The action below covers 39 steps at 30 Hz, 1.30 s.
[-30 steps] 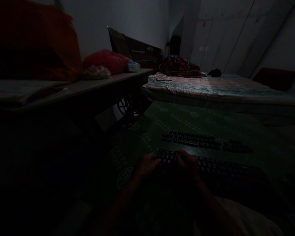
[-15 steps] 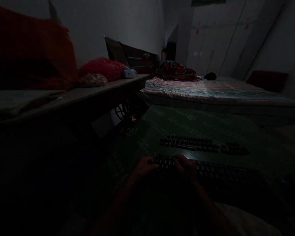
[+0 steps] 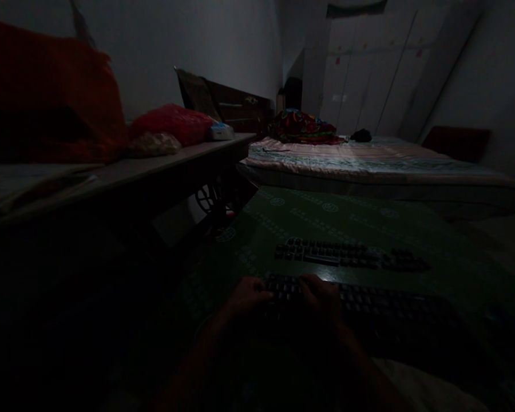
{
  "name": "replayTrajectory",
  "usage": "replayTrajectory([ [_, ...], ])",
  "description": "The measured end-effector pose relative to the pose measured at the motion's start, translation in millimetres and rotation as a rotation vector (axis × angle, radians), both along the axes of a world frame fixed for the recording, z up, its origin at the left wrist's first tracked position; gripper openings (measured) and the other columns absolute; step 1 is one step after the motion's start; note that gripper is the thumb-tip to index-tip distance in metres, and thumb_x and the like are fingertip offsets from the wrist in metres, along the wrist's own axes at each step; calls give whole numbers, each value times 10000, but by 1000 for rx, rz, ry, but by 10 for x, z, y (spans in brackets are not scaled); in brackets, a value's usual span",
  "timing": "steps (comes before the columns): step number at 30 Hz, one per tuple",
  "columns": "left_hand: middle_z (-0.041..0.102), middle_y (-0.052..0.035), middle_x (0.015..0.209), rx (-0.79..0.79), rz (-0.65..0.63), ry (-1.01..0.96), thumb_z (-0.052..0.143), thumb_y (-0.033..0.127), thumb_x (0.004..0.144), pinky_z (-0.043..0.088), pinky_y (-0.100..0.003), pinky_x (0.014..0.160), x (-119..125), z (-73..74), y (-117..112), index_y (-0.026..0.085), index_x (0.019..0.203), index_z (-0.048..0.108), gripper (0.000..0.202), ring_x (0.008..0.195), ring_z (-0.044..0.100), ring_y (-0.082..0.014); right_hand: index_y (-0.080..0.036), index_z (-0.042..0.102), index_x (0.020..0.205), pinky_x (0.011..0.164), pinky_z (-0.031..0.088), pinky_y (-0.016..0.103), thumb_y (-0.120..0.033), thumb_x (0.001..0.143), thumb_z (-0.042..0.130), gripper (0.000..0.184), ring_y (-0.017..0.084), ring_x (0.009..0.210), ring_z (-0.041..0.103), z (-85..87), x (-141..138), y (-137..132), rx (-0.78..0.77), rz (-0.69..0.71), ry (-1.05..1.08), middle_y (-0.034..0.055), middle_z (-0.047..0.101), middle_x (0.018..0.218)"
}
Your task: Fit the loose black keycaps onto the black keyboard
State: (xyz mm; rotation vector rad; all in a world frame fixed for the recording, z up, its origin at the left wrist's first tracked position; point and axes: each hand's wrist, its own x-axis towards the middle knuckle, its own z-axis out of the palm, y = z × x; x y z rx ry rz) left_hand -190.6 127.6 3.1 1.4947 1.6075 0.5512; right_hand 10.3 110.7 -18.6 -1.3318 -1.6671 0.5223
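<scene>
A black keyboard [image 3: 386, 303] lies on the green board in front of me, very dimly lit. My left hand [image 3: 249, 292] is closed around its left end, thumb against the edge. On the keys a little farther right rests my right hand [image 3: 320, 294], its fingers curled and pressed together at the upper rows. Whatever those fingertips hold, if anything, is too dark to make out. Beyond the keyboard, loose black keycaps [image 3: 360, 252] are laid out in rows, with a long space bar [image 3: 321, 260] among them.
The green board [image 3: 300, 212] carries pale printed lettering. At left a table [image 3: 197, 151] holds an orange cloth or bag [image 3: 55, 97], a red plastic bag [image 3: 171, 123] and papers [image 3: 26, 180]. A bed [image 3: 369, 160] with a bundled blanket [image 3: 302, 126] stands behind, before pale cupboards [image 3: 356, 80].
The view has shifted slightly, so most things sit a little farther left. Both hands stay at the same places on the keyboard, with hardly any visible finger movement.
</scene>
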Motion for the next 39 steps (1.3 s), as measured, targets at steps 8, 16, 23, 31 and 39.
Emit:
replayTrajectory([
  [8,553,30,578,-65,-47,-8,654,442,522,369,-236,523,-40,55,68,167,624,601,297,597,531,-151,-188,691,797,544,464,217,-313,828,437,285,153,592,655,-31,9,41,18,-38,24,33,711,692],
  [16,526,45,543,-173,-71,-35,696,416,472,387,-241,498,-38,96,134,157,633,576,327,527,517,-132,-199,683,744,502,435,207,-319,822,453,271,142,556,623,-41,35,49,31,-46,56,23,691,656],
  [23,505,61,483,-220,-84,-79,695,440,462,400,-242,434,-31,111,150,165,643,538,366,425,484,-112,-206,692,774,535,464,216,-313,819,462,258,149,586,644,-60,40,55,39,-38,66,26,709,693],
  [31,535,45,527,-221,-149,-71,711,454,480,417,-247,462,-136,133,197,149,688,599,386,472,514,-125,-195,694,761,517,468,210,-316,824,454,276,145,551,640,-59,33,61,60,-42,56,30,704,668],
  [39,597,16,663,73,-107,144,592,396,799,475,-291,610,-170,149,750,139,761,592,260,612,587,-133,-198,699,798,500,473,190,-303,857,437,288,141,550,661,-92,13,57,133,-42,38,28,712,671],
])
